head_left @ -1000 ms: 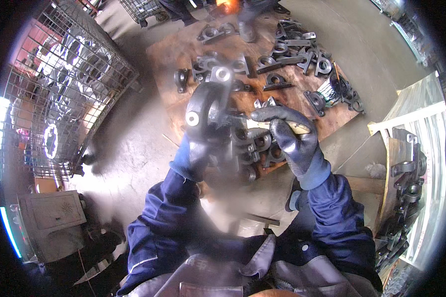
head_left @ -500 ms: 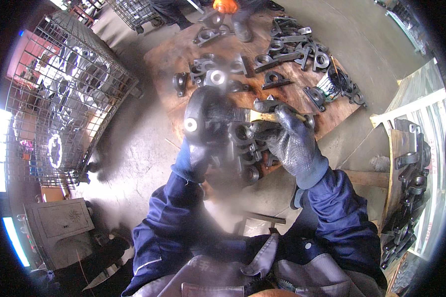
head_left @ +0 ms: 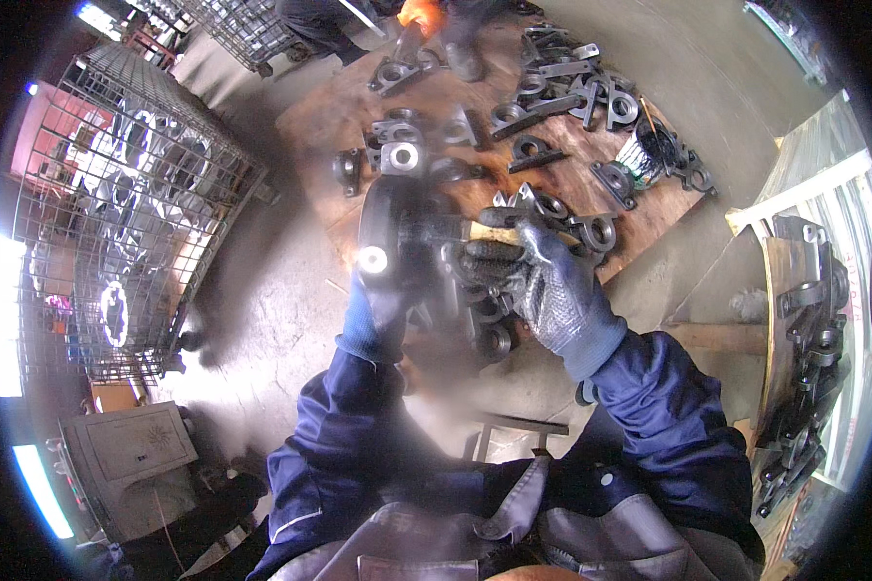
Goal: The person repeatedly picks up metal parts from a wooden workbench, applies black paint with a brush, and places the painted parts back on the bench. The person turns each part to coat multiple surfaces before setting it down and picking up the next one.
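Note:
A black cast bearing housing (head_left: 383, 208), with a pale hole at each end of its base, stands upright in my left hand (head_left: 376, 312). That hand is gloved, and most of its fingers are hidden behind the housing. My right hand (head_left: 557, 290), in a blue-grey glove with darkened fingers, is closed round the yellowish handle of a flat brush (head_left: 492, 233). The brush's dark, blurred end meets the right side of the housing. Beyond and below my hands, more bearing housings (head_left: 531, 152) lie on a brown wooden board (head_left: 310, 131).
A wire mesh cage (head_left: 252, 184) full of metal parts stands at left. Housings also lie on a wooden crate (head_left: 770, 320) at right. At the board's far edge is another person's orange-gloved hand (head_left: 420, 16). A grey box (head_left: 131, 445) sits at lower left.
My right hand and the brush have shifted a little left and down along the housing. Housings behind the right hand show more now. The left hand keeps its hold.

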`<state>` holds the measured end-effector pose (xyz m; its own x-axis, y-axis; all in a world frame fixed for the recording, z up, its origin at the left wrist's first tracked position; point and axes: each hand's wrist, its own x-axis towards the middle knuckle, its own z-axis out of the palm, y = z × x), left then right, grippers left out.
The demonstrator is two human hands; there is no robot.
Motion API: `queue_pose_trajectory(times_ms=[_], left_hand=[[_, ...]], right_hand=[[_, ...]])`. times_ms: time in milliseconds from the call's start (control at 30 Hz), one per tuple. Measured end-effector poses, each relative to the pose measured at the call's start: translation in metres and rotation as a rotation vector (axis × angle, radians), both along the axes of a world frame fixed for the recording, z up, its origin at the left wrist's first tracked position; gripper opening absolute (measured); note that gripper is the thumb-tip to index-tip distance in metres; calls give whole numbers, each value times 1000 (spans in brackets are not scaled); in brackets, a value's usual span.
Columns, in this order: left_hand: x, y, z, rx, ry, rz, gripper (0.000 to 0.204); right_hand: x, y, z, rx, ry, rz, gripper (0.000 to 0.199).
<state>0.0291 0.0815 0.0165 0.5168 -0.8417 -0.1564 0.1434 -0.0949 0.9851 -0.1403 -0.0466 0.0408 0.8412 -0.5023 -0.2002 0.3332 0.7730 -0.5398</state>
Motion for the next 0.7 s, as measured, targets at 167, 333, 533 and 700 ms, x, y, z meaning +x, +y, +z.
queue_pose_trajectory(times_ms=[167,333,533,700], left_hand=[[-3,-3,-1,-21,55,64,29],[4,-3,-17,-32,50,67,27],[5,-9,-17,40,-197,113,21],[-5,-15,-15,-52,-78,218,18]], right_hand=[[0,4,5,-7,-69,-50,41],[-1,6,2,25,-13,56,45],[0,13,10,49,-15,9,51],[-3,11,13,101,-56,54,50]])
